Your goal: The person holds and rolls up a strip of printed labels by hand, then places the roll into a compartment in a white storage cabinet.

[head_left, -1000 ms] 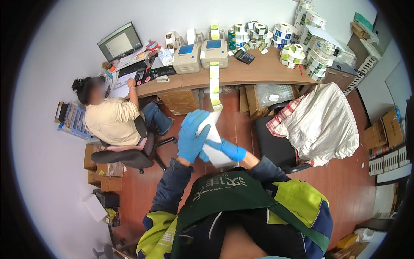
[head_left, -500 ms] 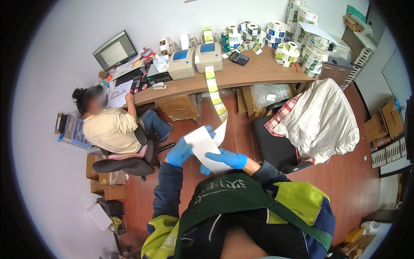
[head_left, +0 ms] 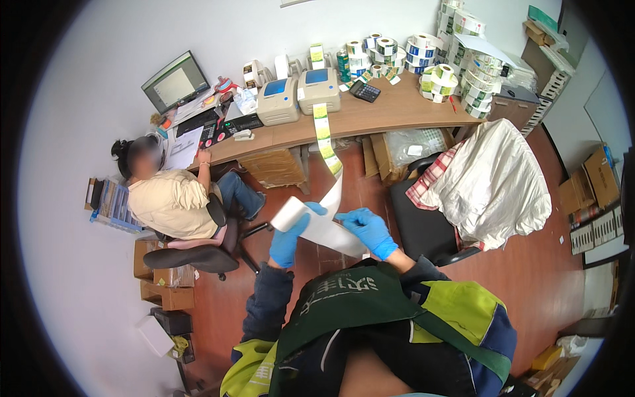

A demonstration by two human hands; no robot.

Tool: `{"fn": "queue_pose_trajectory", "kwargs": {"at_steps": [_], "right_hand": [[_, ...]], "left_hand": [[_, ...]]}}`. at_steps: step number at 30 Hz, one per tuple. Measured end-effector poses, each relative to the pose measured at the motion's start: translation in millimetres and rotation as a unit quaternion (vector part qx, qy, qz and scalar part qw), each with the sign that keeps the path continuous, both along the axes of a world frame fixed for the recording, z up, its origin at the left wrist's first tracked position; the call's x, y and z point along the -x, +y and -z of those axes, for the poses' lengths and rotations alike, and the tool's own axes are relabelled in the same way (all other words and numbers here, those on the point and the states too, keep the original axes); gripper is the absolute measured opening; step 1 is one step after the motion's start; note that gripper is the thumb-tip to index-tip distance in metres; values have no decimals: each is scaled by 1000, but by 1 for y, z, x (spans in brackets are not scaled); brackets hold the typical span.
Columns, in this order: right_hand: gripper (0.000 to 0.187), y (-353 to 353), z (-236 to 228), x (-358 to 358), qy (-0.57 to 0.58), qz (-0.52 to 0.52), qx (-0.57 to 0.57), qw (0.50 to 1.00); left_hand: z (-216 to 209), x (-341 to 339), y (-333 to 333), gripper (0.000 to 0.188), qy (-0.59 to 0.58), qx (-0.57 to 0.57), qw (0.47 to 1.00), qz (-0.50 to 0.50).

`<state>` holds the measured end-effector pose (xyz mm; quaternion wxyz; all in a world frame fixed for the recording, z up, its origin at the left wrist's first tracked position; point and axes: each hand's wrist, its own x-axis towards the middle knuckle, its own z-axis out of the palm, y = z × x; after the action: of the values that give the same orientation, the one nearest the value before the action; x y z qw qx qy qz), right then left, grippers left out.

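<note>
A long strip of printed yellow-green labels [head_left: 323, 130] hangs from the front of a label printer [head_left: 319, 90] and reaches down to my hands, twisting to show its blank white side. My left hand [head_left: 288, 239], in a blue glove, is closed around the white part of the strip, which curls over at its end [head_left: 289, 213]. My right hand [head_left: 370, 231], also blue-gloved, has its fingertips pinched together at the strip's right edge, close to the twist. A length of white strip slants below both hands toward my green apron [head_left: 344, 291].
A seated person [head_left: 175, 192] works at the desk's left, by a monitor [head_left: 175, 83]. A second printer [head_left: 278, 101], a calculator [head_left: 365, 90] and stacked label rolls [head_left: 438, 83] stand on the desk [head_left: 390, 116]. A chair [head_left: 423, 221] draped with white cloth is at right.
My right hand has moved right and up, off the white piece, to the strip's edge. My left hand has shifted slightly right, and the white end now curls over it.
</note>
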<state>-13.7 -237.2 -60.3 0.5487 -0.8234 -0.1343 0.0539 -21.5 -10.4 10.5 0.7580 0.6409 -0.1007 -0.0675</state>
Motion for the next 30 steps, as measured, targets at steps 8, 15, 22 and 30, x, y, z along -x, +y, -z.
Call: {"fn": "queue_pose_trajectory", "kwargs": {"at_steps": [8,15,22,30], "right_hand": [[62,17,-26,13,514,-204,-540,635],[34,40,20,-60,512,-102,-576,628],[44,54,30,-111,497,-90,-556,660],[40,67,21,-134,499,-94,-590,628]], "left_hand": [[25,30,-33,27,96,-25,995,11],[-8,56,-46,21,56,-69,992,90],[-33,74,-43,25,12,18,988,150],[-31,105,-14,26,92,160,972,145]]}}
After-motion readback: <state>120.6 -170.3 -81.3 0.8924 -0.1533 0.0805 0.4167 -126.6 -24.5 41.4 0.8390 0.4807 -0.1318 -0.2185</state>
